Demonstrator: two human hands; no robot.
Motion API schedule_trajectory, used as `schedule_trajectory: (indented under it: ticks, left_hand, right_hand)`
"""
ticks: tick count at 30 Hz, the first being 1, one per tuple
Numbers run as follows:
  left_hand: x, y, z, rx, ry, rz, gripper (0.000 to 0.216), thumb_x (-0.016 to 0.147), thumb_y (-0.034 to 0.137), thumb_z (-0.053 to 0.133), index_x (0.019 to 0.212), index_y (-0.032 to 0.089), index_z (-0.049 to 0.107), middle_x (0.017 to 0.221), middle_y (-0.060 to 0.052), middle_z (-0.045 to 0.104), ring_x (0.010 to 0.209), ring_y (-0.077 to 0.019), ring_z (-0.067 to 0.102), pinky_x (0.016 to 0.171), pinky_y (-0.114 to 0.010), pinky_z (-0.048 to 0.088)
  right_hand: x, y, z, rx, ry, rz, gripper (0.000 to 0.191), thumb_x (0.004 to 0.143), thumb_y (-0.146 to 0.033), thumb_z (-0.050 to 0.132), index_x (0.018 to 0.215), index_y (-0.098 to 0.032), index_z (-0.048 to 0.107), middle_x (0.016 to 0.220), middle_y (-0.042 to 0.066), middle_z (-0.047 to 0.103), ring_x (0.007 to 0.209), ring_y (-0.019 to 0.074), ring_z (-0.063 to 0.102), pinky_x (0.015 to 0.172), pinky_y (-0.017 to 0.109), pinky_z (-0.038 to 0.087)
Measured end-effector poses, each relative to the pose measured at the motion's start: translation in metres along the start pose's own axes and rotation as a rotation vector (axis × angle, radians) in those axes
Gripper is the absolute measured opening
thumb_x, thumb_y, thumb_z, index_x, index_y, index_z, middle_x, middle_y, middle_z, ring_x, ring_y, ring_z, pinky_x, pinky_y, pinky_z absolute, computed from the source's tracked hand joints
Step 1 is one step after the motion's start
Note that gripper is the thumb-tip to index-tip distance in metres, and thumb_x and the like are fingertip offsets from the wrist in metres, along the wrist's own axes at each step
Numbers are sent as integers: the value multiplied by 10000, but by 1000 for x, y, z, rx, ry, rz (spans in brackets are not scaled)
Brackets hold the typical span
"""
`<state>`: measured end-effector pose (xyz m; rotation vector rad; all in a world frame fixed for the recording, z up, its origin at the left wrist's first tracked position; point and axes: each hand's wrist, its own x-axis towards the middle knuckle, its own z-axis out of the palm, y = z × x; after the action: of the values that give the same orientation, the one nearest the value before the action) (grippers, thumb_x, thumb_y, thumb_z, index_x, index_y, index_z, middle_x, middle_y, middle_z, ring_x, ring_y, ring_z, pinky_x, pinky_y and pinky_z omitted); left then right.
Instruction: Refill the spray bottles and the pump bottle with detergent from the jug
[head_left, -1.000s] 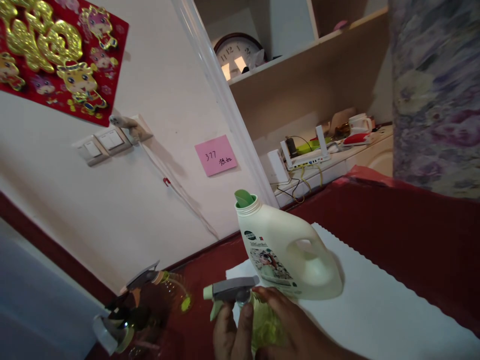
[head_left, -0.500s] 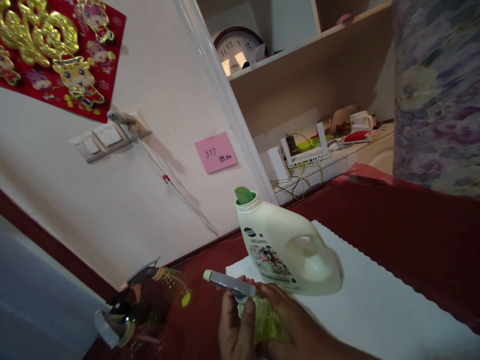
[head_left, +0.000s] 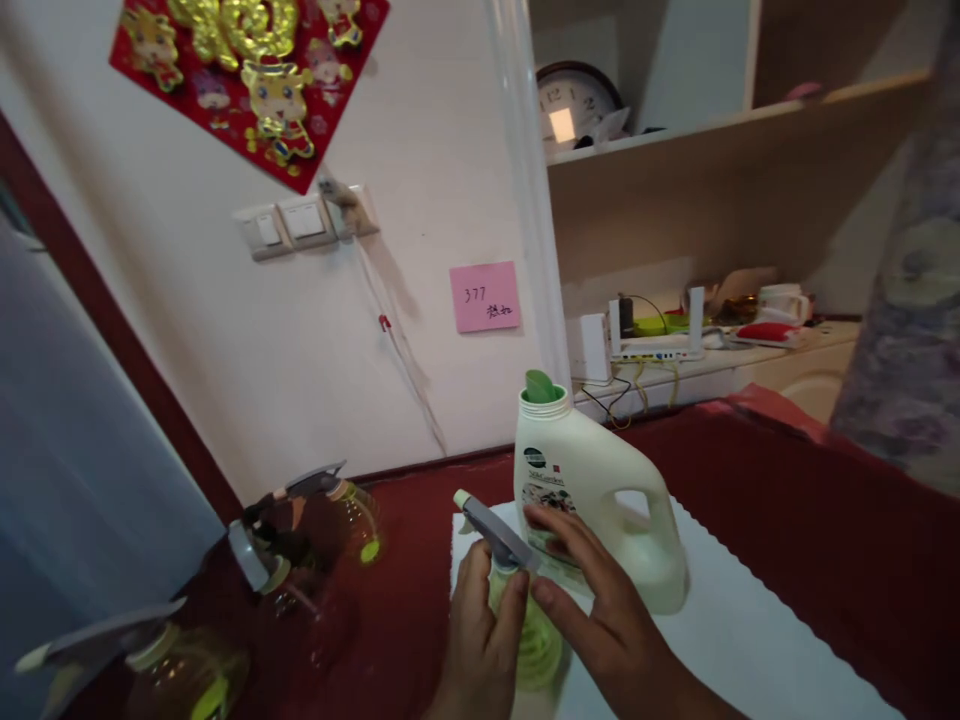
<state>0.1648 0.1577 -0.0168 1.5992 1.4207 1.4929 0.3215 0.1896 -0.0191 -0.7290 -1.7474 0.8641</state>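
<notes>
A clear spray bottle (head_left: 538, 645) with ridged sides and a greenish tint stands over the white sheet. Its grey spray head (head_left: 499, 532) has a pale green nozzle pointing up and left. My left hand (head_left: 480, 625) is closed around the bottle's neck, just under the head. To the right of the bottle my right hand (head_left: 611, 615) has its fingers apart, thumb and fingertips close to the back of the spray head; whether they touch it I cannot tell. Behind both hands a cream jug (head_left: 600, 470) with a green spout stands uncapped on the sheet.
Several more spray bottles stand on the left of the dark red tabletop (head_left: 420, 590), one (head_left: 176, 665) at the near left. The white sheet (head_left: 739, 620) lies under the jug. A white router (head_left: 656, 345) sits on the shelf behind; a pink note (head_left: 485, 297) is on the wall.
My view has turned to the left. My right hand has come off the bottle's body, its fingers now spread beside the spray head. My left hand still holds the neck.
</notes>
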Motion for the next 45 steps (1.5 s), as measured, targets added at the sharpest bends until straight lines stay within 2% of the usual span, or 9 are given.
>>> schedule_trajectory:
  ticks: [4, 7, 11, 16, 22, 32, 38, 42, 45]
  left_hand:
    - [0, 5, 3, 22, 14, 58, 349, 977, 441, 534, 1173, 176, 648, 1173, -152, 675, 1103, -300, 621, 989, -429, 475]
    - [0, 2, 5, 43, 52, 71, 332, 952, 412, 563, 1147, 162, 662, 1137, -158, 682, 1091, -314, 620, 1001, -454, 464]
    - [-2, -2, 8, 51, 62, 93, 315, 958, 371, 550, 1167, 161, 657, 1139, -160, 683, 1065, -315, 620, 974, -453, 470]
    - [-6, 8, 10, 12, 23, 115, 225, 974, 345, 557, 1109, 199, 662, 1141, -123, 687, 1079, -291, 613, 989, -412, 451]
    - [-11, 13, 13, -153, 70, 15, 343, 940, 366, 628, 1244, 211, 592, 1257, -117, 659, 1178, -286, 588, 1033, -390, 432]
    - [-6, 13, 15, -109, 170, -43, 246, 839, 378, 745, 951, 199, 619, 995, -70, 697, 968, -262, 619, 889, -382, 459]
    - [-7, 7, 12, -36, 95, 20, 197, 914, 296, 649, 1065, 170, 664, 1119, -95, 685, 1079, -273, 597, 966, -413, 437]
    - [-9, 8, 10, -90, 1, 50, 266, 988, 378, 546, 1129, 185, 664, 1160, -95, 688, 1112, -273, 593, 1000, -415, 426]
    - [-9, 13, 11, -103, 4, 27, 256, 951, 375, 602, 1121, 191, 652, 1154, -90, 679, 1105, -276, 594, 998, -413, 427]
  right_hand:
    - [29, -38, -14, -215, -91, -220, 425, 1022, -368, 475, 1439, -305, 524, 1257, 87, 649, 1157, 233, 625, 988, 420, 532]
    - [48, -58, -17, -427, -226, -217, 429, 1022, -377, 432, 1409, -271, 584, 1003, 83, 701, 897, 250, 684, 774, 439, 579]
    - [56, -60, -13, -484, -284, -230, 429, 1009, -314, 426, 1394, -229, 597, 1099, 86, 750, 971, 249, 729, 816, 435, 602]
    - [47, -46, -8, -568, -124, -459, 373, 1017, -246, 440, 1324, -137, 622, 1132, 120, 771, 954, 212, 767, 788, 334, 635]
    - [41, -41, -5, -669, -27, -611, 316, 1018, -194, 459, 1282, -101, 606, 1086, 132, 777, 937, 184, 770, 763, 259, 623]
    - [39, -39, -1, -692, 21, -659, 303, 1025, -207, 462, 1280, -115, 597, 1109, 128, 771, 943, 162, 763, 773, 225, 609]
    - [41, -37, -3, -689, -2, -661, 316, 1027, -206, 461, 1273, -84, 617, 1079, 150, 770, 928, 166, 769, 737, 215, 609]
    - [41, -37, -3, -691, 14, -667, 321, 1030, -213, 457, 1261, -71, 628, 1085, 150, 773, 938, 154, 768, 768, 199, 604]
    - [40, -37, -3, -689, 21, -667, 323, 1028, -217, 460, 1251, -68, 641, 1099, 144, 773, 959, 145, 763, 805, 185, 594]
